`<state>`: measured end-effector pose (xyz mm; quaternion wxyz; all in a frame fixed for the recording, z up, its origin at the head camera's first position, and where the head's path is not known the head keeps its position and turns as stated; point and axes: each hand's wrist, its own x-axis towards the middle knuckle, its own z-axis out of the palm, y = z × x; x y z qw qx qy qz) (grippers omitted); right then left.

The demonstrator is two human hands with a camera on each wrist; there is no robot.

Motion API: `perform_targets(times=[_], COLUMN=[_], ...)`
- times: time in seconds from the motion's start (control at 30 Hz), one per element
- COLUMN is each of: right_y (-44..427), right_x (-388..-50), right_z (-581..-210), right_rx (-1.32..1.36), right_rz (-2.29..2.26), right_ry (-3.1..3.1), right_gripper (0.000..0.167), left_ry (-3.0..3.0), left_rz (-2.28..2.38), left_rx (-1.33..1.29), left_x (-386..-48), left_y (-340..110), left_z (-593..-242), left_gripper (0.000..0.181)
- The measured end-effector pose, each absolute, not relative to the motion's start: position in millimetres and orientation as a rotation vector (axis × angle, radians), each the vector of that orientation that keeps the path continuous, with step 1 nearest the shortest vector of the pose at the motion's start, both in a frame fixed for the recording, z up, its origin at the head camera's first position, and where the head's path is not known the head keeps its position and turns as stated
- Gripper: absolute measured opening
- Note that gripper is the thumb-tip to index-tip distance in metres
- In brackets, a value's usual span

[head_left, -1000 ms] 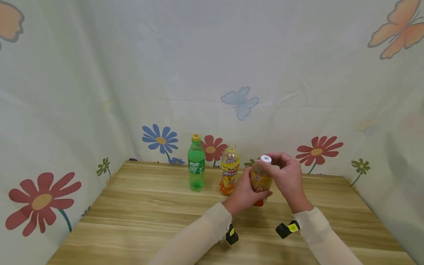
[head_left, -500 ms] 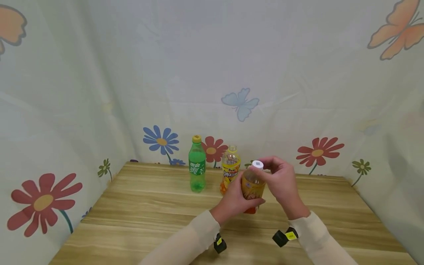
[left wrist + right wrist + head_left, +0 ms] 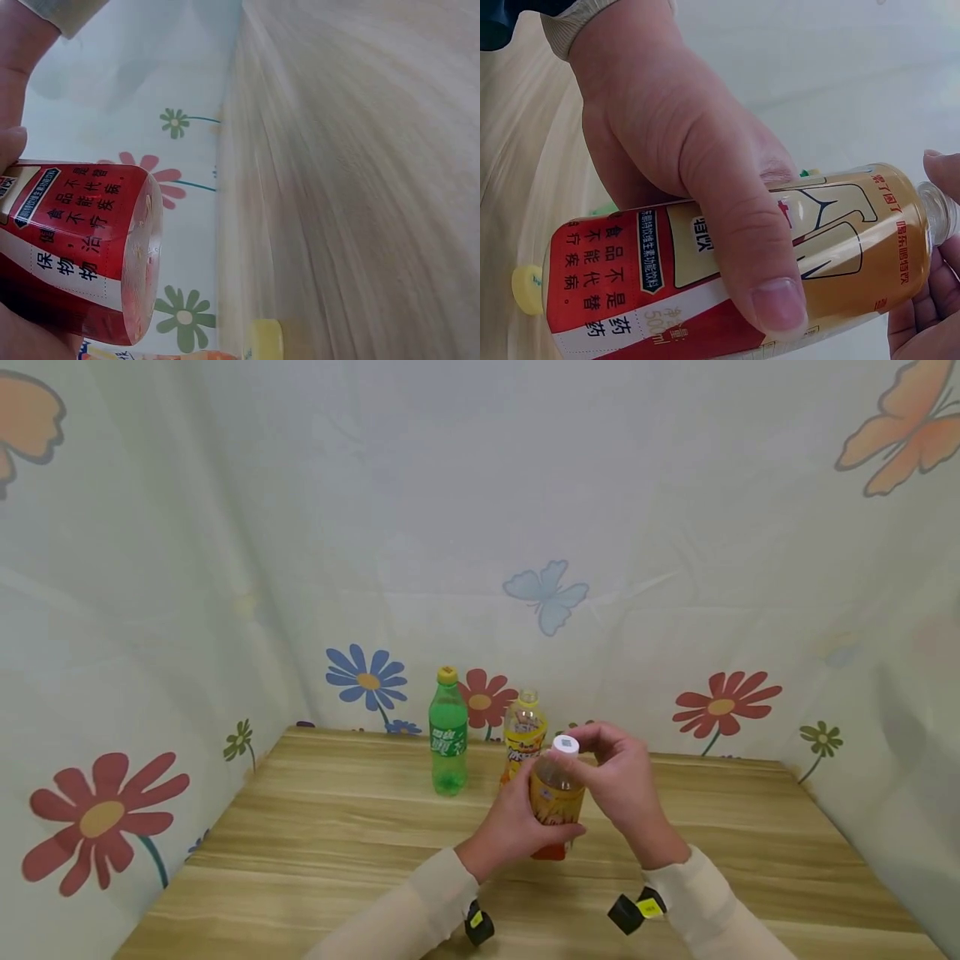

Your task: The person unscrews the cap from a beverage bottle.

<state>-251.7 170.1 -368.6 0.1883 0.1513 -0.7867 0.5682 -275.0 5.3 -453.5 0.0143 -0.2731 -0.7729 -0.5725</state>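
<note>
My left hand (image 3: 517,827) wraps round a plastic drink bottle (image 3: 817,247) with a gold and red label, thumb across its front. The bottle is held above the table; its base shows apart from the wood in the left wrist view. My right hand (image 3: 618,777) pinches the white cap (image 3: 566,744) at the bottle's top. Clear bottle neck (image 3: 934,211) shows beside the right fingers in the right wrist view, where the cap itself is not seen. Behind the hands stands an uncapped bottle with a yellow label (image 3: 525,727), partly hidden by them.
A green bottle (image 3: 448,739) with a yellow cap stands upright to the left of the yellow-labelled one. A small yellow cap-like thing (image 3: 266,340) rests on the wooden table (image 3: 337,827). Floral curtains (image 3: 420,527) rise behind and at both sides.
Both hands have brought the gold and red bottle to the left and nearer the person, still gripping its body and cap. The two standing bottles have stayed put.
</note>
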Motion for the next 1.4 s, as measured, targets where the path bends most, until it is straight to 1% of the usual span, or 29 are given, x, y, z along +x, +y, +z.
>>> perform_targets(times=[0.3, 0.7, 1.1, 1.4], right_y=[162.7, 152.9, 147.0, 144.8], right_x=[-249.9, -245.3, -240.2, -238.4], right_z=[-369.4, -371.2, -374.3, -373.7], right_rx=[0.443, 0.525, 0.528, 0.526], right_rz=[1.642, 1.698, 1.736, 1.761], right_ry=[-2.173, -2.11, -2.129, -2.133], right_gripper=[0.028, 0.026, 0.024, 0.025], left_ry=[-2.44, -2.409, -2.386, -2.361], left_rz=[-1.733, -1.75, -1.75, -1.795], left_rx=[-0.879, -0.929, -0.942, -0.962], left_x=[-272.9, -266.9, -261.5, -257.6], left_y=[-3.8, -15.2, -22.2, -23.3], left_z=[-446.9, -448.9, -453.2, -449.9], left_gripper=[0.081, 0.082, 0.084, 0.083])
